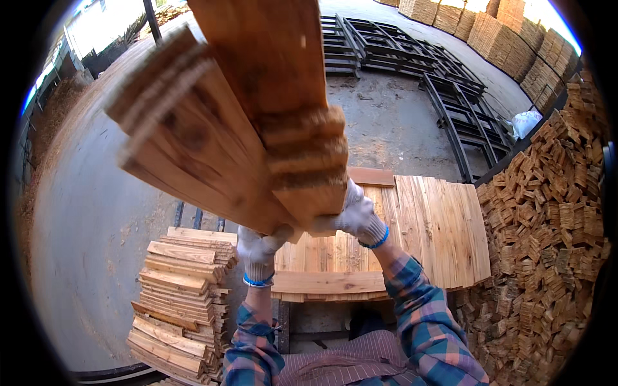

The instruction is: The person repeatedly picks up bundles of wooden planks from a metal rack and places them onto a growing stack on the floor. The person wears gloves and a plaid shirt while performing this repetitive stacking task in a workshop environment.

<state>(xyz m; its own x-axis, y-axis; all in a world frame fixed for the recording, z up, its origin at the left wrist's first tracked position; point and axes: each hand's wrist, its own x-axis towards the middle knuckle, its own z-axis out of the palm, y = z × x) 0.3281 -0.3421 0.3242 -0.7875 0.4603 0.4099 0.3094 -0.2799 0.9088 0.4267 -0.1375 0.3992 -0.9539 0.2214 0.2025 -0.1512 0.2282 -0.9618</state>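
Note:
Both my hands wear white knit gloves with blue cuffs and hold up a bundle of wooden boards (199, 141) close before me. My left hand (259, 249) grips the bundle's lower end, and my right hand (358, 215) clasps its right side. The boards fan out into a left group and an upright group (267, 64), blurred at the left edges. Beneath my hands lies a layer of light boards (441, 231), placed side by side. Across its near edge rests a single board (328, 282), and a reddish board (370, 176) lies at its far edge.
At my left stands a stack of short boards (177, 286). A tall heap of wood pieces (534, 238) rises on the right. Black metal frames (460, 119) lie on the concrete floor ahead, near a white sack (526, 122). Lumber stacks (505, 38) stand at the far right.

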